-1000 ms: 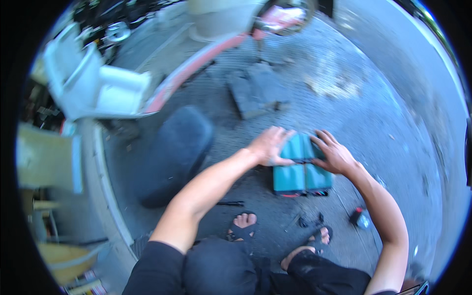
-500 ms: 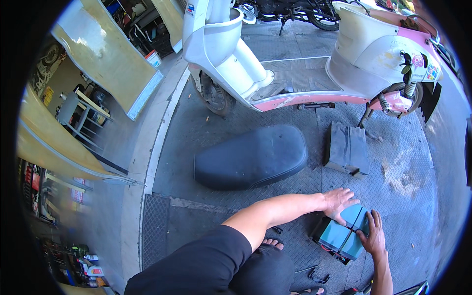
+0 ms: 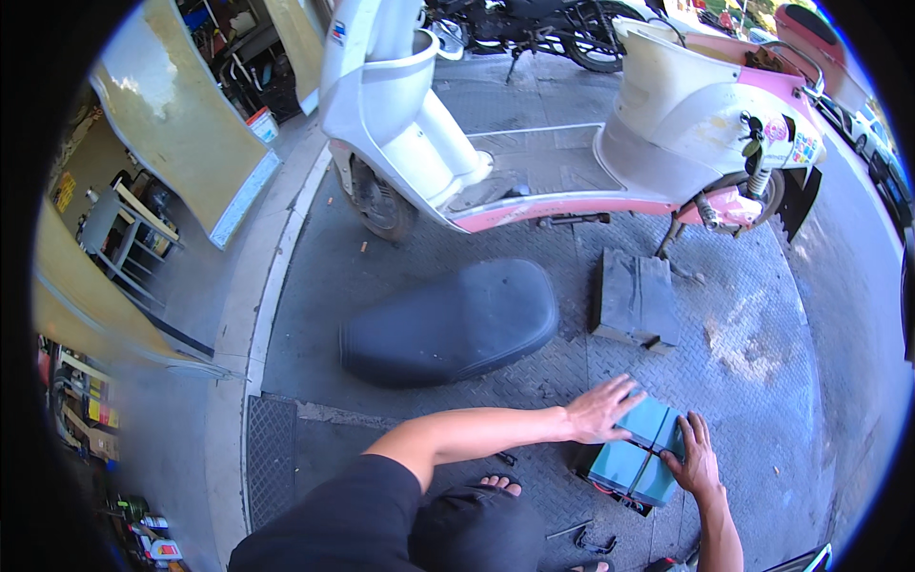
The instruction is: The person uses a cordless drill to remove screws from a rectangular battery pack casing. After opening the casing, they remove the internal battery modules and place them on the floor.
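Note:
A block of teal batteries, split by dark seams, rests on the metal floor in front of me at the right. Red wire shows along its near edge. At its far left corner is my left hand, fingers stretched out and reaching over the top. My right hand lies against the right side, its fingers extended along the edge and its thumb on top. Neither hand is closed around the block. The batteries' far side is partly covered by my fingers.
Beyond the batteries lies a dark box, with a black scooter seat to its left. A white and pink scooter stands behind them, and a black motorcycle farther back. A black bracket-like part lies near my foot.
The whole view has shifted, so the scene sits farther left. My left hand has slid slightly left across the battery block; the right hand stays at its right side.

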The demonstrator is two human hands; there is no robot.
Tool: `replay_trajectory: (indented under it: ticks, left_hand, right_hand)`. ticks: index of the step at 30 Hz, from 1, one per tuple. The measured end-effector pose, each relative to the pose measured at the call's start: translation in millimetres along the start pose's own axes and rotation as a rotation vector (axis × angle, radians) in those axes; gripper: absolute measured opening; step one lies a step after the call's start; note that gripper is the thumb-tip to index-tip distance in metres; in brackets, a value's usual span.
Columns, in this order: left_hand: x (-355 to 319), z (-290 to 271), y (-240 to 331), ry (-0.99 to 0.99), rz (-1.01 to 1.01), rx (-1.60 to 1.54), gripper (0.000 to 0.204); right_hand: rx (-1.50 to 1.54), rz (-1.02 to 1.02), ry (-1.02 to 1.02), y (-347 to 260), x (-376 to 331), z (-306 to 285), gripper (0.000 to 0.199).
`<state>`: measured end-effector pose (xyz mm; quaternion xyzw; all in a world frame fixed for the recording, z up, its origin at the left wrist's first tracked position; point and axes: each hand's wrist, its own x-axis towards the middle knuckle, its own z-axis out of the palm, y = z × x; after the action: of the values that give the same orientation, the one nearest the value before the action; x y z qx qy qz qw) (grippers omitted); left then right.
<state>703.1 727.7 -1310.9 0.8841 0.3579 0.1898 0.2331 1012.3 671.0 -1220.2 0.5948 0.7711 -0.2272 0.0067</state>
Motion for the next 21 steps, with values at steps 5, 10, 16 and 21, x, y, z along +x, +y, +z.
replay_trajectory:
  ticks: [5, 10, 16, 21]
  left_hand:
    - [-46, -50, -39, 0.188, 0.037, 0.215, 0.077]
    - [-40, -147, -105, -0.004, -0.135, 0.700, 0.070]
    - [-2, -194, -109, -0.340, -0.152, 0.893, 0.069]
    - [-8, -261, -117, -0.308, -0.021, 0.782, 0.049]
  right_hand:
    - [-0.020, -0.024, 0.020, 5, 0, 4, 0.088]
    - [-0.022, -0.043, 0.037, 6, 3, 5, 0.089]
    - [-0.058, 0.020, -0.002, 9, 4, 8, 0.090]
    - [-0.042, -0.016, 0.043, 15, 2, 13, 0.086]
